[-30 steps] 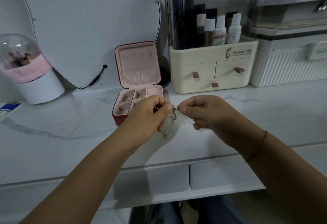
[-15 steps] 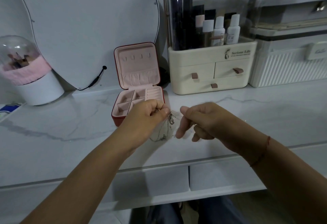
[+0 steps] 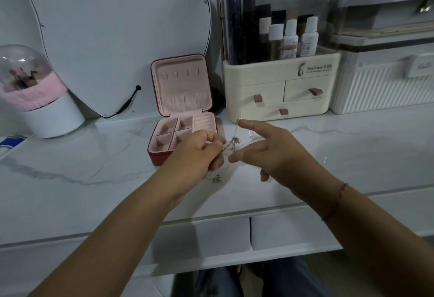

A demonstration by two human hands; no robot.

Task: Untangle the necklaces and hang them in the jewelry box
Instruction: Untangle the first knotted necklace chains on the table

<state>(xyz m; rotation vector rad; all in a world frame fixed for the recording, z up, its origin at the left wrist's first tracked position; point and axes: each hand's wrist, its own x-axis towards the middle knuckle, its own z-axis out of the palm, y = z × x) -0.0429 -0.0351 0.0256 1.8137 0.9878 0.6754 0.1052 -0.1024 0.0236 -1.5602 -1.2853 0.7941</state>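
Left hand (image 3: 199, 153) at centre of frame, fingers curled, thumb and forefinger pinching necklaces (image 3: 234, 142) at knot with small pendant. Right hand (image 3: 270, 153) just right of it, fingers straight and spread apart, clamping nothing. Thin chain looped over my index fingertip (image 3: 243, 123). Chain's long axis steep, running from fingertip down to knot. Second pendant (image 3: 217, 178) dangles under left hand, low over bench (image 3: 94, 167). Jewelry box (image 3: 158, 158) open behind left hand, lid upright, its hooks facing me.

Two hands, left hand (image 3: 195, 153) and right hand (image 3: 274, 153); one jewelry box (image 3: 159, 158) with four hooks (image 3: 186, 73); one organizer (image 3: 277, 71) with three drawers (image 3: 303, 86); four bottles (image 3: 291, 38); two pendants (image 3: 236, 141).
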